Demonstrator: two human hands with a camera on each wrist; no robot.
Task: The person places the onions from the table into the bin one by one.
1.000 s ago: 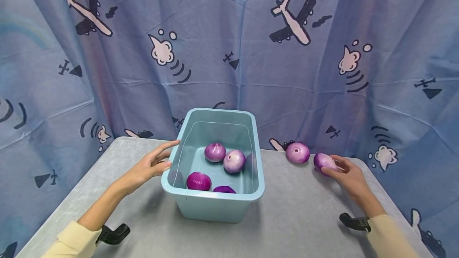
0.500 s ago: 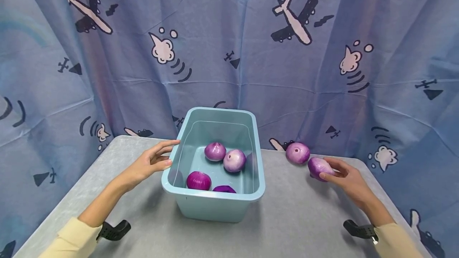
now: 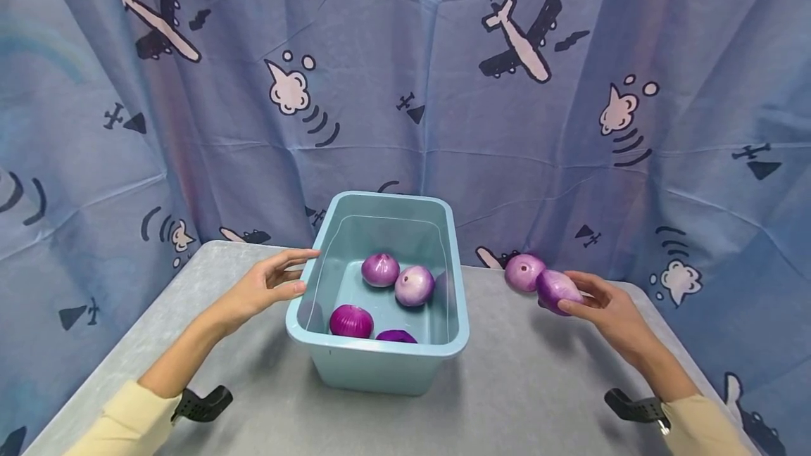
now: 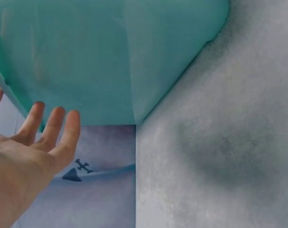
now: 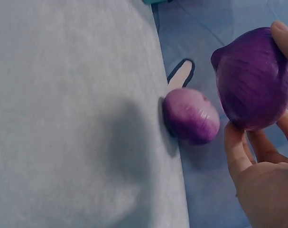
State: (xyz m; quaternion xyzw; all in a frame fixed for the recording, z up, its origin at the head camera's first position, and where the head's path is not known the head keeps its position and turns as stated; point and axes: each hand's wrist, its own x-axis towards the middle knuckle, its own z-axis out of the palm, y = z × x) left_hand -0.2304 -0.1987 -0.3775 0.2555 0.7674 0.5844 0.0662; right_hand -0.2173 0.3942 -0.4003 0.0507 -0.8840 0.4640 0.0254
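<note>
My right hand (image 3: 605, 308) holds a red onion (image 5: 255, 78) between thumb and fingers, raised off the table with its shadow below. Another red onion (image 3: 524, 272) lies on the table just behind it, by the back edge. At the left side of a light blue plastic bin (image 3: 374, 366), my left hand (image 3: 260, 287) has its fingers extended, fingertips at the rim. Inside the bin lie several purple onions, among them a paler one (image 3: 415, 285) and a dark one (image 3: 351, 320). The bin's front rim partly hides one onion (image 3: 395, 336).
A grey table (image 3: 507, 393) carries the bin near its middle. Directly behind the table's back edge hangs a blue curtain (image 3: 380, 90) with airplane prints. Each wrist wears a black band, like the left band (image 3: 204, 404).
My right hand has lifted the onion off the table and moved it left, so it now overlaps the other onion in the head view. The left hand stays at the rim.
</note>
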